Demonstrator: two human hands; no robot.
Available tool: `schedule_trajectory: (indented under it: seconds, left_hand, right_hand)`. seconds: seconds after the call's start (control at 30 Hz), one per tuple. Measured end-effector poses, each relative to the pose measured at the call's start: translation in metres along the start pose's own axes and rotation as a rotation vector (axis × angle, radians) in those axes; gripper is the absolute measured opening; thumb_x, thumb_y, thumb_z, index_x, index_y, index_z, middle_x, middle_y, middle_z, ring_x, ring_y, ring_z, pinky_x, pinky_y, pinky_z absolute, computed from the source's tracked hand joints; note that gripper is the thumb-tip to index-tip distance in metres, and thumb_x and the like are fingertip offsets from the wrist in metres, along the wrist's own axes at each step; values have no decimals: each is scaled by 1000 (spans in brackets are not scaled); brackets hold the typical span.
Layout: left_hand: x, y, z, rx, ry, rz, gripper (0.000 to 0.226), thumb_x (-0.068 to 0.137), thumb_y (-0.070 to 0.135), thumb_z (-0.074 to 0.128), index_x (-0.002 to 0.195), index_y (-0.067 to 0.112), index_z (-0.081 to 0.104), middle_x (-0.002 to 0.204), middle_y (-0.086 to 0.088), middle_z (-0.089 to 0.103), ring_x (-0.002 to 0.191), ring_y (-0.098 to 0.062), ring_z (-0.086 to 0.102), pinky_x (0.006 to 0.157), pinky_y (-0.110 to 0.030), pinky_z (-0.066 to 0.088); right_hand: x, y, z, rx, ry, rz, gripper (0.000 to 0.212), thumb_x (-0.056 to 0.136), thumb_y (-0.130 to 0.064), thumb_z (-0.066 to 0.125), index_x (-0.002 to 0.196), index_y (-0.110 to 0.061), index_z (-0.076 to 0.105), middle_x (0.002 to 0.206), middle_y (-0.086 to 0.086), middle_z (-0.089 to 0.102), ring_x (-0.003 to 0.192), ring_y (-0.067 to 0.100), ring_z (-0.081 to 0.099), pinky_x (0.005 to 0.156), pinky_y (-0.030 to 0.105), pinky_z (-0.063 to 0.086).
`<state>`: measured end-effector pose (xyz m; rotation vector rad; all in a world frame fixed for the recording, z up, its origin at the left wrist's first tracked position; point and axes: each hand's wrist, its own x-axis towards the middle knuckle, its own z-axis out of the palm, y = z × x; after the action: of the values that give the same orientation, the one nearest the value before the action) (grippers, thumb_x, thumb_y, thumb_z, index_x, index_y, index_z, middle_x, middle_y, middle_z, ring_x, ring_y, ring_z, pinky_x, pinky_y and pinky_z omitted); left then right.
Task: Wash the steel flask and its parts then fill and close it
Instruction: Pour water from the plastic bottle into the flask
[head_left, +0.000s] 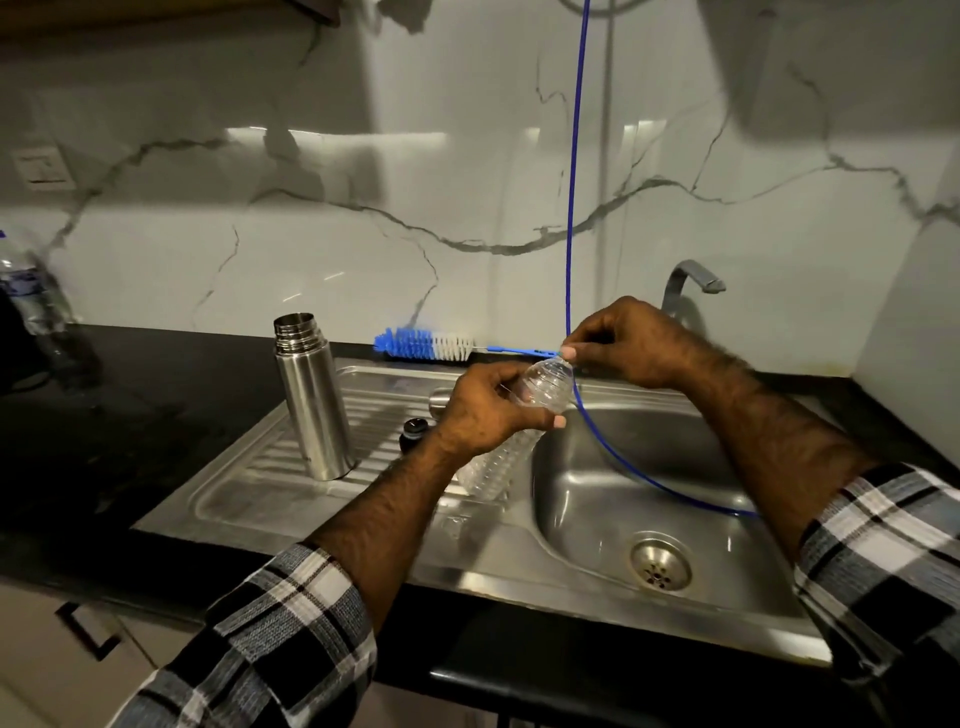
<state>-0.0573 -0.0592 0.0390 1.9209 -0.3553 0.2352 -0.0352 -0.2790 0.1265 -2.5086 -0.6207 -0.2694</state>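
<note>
Steel flask (311, 400) stands left of left hand (488, 410) fingers.

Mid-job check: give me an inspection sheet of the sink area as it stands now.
Surface: ridged steel drainboard beside the sink basin, set in a black counter.
Job's things: open steel flask upright on the drainboard; small black stopper behind the left wrist; blue-and-white bottle brush lying along the back edge.
Clutter: labelled plastic bottle at far left.
Grippers: left hand grips a clear ribbed plastic bottle; right hand pinches at its mouth.
Cables: thin blue tube hangs down into the basin.
Surroundings: marble-look wall, steel tap.
</note>
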Motion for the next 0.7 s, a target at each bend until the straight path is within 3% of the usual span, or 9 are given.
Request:
schedule_trajectory:
  seconds: [0.07,0.13,0.23,0.3,0.37,0.47,0.53,0.63,0.7]
  left_hand:
    - [0,-3,-2,12,-14,1,48,64,18,103,103,33,78,101,5,82,95,-16,77,84,-27,64]
    - [0,-5,-3,31,-20,-13,52,63,25,103,109,30,80,102,8,82,96,-15,77,88,-32,64]
    - [1,-4,-7,30,0,-34,54,59,36,104,107,36,80,104,3,81,99,-23,76,90,-43,65]
    - [1,-3,-10,27,5,-32,45,62,29,103,98,39,77,98,10,81,93,-13,76,81,-30,65]
    - [1,2,-11,25,4,-16,45,66,20,102,96,39,75,91,18,80,87,-4,76,73,-18,60]
    - [3,3,-12,37,55,20,47,64,22,103,101,36,76,101,3,82,95,-19,77,82,-32,65]
    - [3,2,-12,65,88,24,52,62,27,104,105,35,76,106,-5,80,101,-28,73,89,-41,63]
    - [4,-6,-14,110,124,26,63,60,32,104,117,25,78,106,-3,79,100,-27,74,90,-45,63]
    - [4,-11,-18,131,146,18,67,61,35,104,121,21,77,104,5,79,96,-16,75,88,-38,65]
  right_hand:
    - [1,-4,4,-86,-2,37,38,97,-55,67,81,-23,79,74,-5,72,72,12,66,66,30,49]
    - [1,-5,10,-118,8,64,52,100,-63,55,73,-22,72,70,1,68,68,16,62,61,29,43]
    - [-1,-2,13,33,14,-2,36,105,-51,57,102,-22,78,94,-3,75,89,12,68,77,30,51]
    - [0,-1,14,103,11,-58,21,102,-32,68,116,-21,79,103,-6,76,96,7,69,88,30,54]
    - [3,-1,18,82,44,-50,18,101,-28,70,112,-18,79,97,-7,75,91,7,68,85,30,52]
    - [11,-5,24,-16,84,-37,27,104,-39,63,95,-17,75,79,-9,66,80,15,63,73,30,44]
    - [14,-8,26,-64,80,-24,32,105,-46,59,88,-21,68,77,-9,63,77,14,60,70,30,40]
    - [18,-14,31,-123,68,-19,35,105,-52,55,86,-24,63,79,-8,61,78,16,60,71,32,41]
    - [20,-18,36,-112,107,-35,36,104,-54,56,86,-24,64,77,-9,61,77,17,61,69,32,42]
